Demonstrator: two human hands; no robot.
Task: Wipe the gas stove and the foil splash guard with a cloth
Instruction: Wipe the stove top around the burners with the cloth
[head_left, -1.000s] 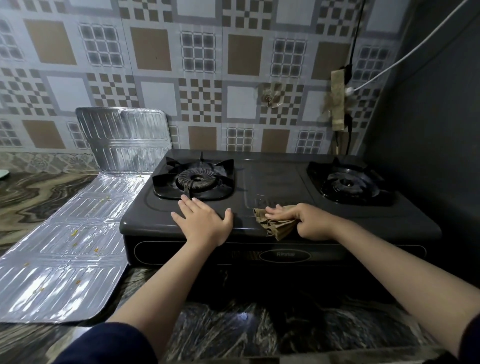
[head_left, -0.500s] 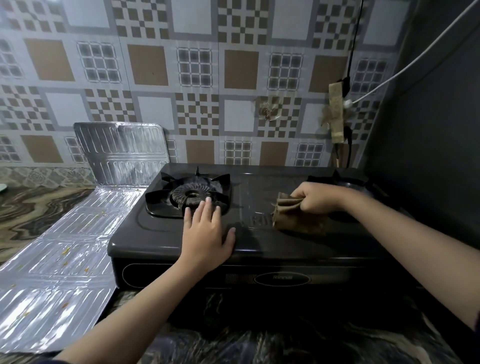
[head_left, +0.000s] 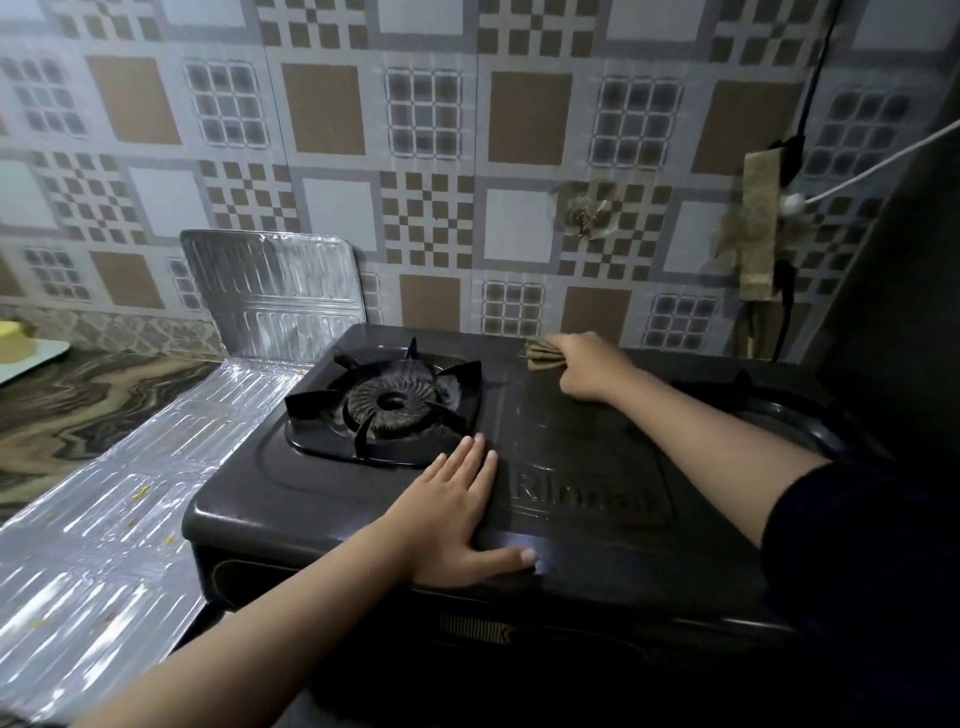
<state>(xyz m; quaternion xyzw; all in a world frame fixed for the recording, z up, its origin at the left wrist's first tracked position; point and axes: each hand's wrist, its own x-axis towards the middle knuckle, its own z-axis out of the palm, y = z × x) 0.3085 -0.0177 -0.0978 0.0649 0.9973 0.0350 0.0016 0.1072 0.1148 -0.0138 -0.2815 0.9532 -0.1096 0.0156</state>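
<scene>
Foil splash guard lies flat w/ crumbs, unwiped, left of the gas stove, left hand spread flat on top, prob. bracing it, while right hand clutches the cloth, seemingly scrubbing the back edge.

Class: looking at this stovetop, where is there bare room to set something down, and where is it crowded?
Bare: the stove's front-left corner beside the left hand; the panel between both hands. Crowded: the left burner; the back edge, where the right hand holds the cloth.
</scene>
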